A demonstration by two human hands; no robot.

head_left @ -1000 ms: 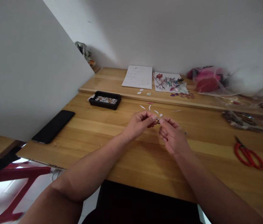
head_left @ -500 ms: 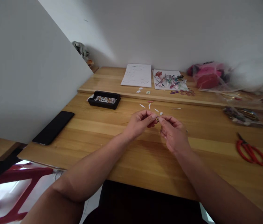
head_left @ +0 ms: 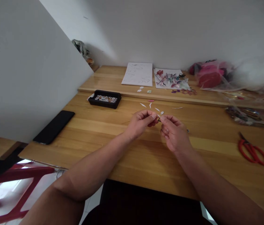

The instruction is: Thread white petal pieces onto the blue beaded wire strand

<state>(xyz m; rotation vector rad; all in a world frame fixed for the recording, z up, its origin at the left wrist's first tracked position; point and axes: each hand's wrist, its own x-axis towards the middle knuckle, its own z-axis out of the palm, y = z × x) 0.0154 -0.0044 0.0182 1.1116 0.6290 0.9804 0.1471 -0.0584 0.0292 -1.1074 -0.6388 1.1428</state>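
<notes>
My left hand (head_left: 143, 122) and my right hand (head_left: 173, 129) meet above the middle of the wooden table (head_left: 87, 131), both pinched closed. Between the fingertips is a small dark piece (head_left: 159, 120) with a thin pale bit beside it; fingers cover most of it, so its kind cannot be told. Just beyond the hands lie thin white petal-shaped pieces (head_left: 143, 105), a pale leaf-shaped piece (head_left: 162, 112) and a pink one (head_left: 150, 101). A small round item (head_left: 187, 131) shows beside my right hand.
A black tray of beads (head_left: 105, 99) and a black phone (head_left: 54, 127) are on the left. Red-handled scissors (head_left: 253, 151) lie right, near plastic bags (head_left: 244, 115). On the raised back ledge are a paper sheet (head_left: 138, 74) and colourful flower pieces (head_left: 171, 79). A grey panel (head_left: 29, 68) stands left.
The fingertips have drawn slightly apart, showing more of the small piece between them. Both hands stay in nearly the same place. The view has shifted a little.
</notes>
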